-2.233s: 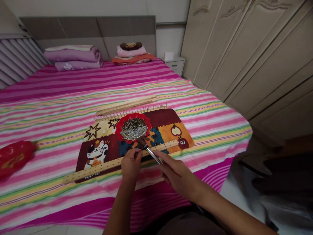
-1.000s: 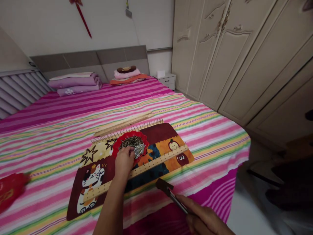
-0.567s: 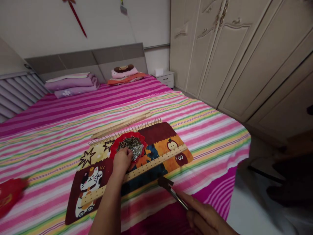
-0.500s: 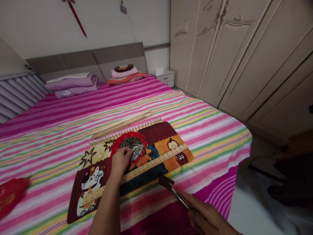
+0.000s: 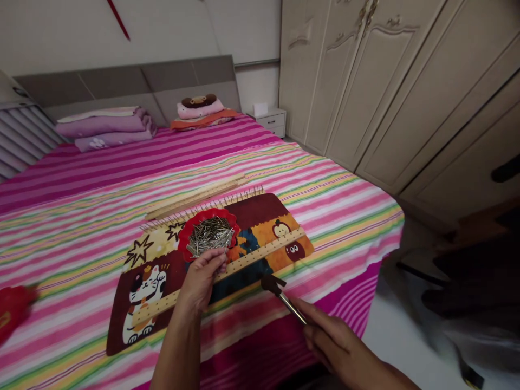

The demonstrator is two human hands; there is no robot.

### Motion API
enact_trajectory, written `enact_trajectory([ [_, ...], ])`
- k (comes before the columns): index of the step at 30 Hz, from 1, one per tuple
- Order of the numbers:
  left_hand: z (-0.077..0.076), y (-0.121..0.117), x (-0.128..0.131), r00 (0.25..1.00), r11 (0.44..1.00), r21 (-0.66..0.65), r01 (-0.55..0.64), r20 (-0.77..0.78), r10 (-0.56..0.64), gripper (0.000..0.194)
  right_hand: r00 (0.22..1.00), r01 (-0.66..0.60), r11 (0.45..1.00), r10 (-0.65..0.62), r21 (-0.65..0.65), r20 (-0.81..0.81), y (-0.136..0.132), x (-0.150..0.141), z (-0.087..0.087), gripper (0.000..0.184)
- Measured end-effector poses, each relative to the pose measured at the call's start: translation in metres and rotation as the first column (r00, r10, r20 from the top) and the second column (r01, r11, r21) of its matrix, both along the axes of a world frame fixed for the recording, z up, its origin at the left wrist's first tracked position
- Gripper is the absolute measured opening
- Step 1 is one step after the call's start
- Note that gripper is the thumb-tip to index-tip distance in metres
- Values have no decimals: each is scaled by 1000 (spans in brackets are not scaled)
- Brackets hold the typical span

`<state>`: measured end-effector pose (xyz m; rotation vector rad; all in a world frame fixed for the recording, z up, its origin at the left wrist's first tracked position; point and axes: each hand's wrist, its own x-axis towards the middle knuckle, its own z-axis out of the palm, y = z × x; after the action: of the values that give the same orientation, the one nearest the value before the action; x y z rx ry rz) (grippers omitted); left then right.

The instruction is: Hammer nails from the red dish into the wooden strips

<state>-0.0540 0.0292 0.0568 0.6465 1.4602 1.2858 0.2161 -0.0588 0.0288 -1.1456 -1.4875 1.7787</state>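
My left hand is closed at the near rim of a red scalloped bowl, its thumb and fingertips pinching a thin nail. Loose metal nails fill the bowl. Below it, a wooden strip with a line of small holes lies across a patterned mat, partly covered by my left hand and forearm. My right hand grips a claw hammer by its handle, the dark head just in front of the strip. Behind the bowl, another strip carries an upright row of nails.
More wooden strips lie beyond the nailed one on the striped bedspread. A red object sits at the left. Folded bedding rests near the headboard, and a wardrobe stands on the right.
My left hand has come out of the nail pile toward the bowl's near edge, with a nail in its fingertips. The hammer stays in my right hand. The view has shifted slightly.
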Motion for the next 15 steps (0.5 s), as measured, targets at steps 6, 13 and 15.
enact_trajectory([
  [6, -17, -4, 14, 995, 998, 42, -56, -83, 59, 40, 993, 119, 991, -118, -53, 20, -2, 7, 2, 57],
  [13, -38, 11, 27, 970, 991, 131, -15, -238, 46, 32, 984, 175, 983, -174, -47, 35, 4, 13, 7, 62],
  [15, -43, 14, 29, 933, 990, 138, -9, -356, 58, 28, 982, 186, 982, -185, -29, 33, 4, 13, 8, 62],
])
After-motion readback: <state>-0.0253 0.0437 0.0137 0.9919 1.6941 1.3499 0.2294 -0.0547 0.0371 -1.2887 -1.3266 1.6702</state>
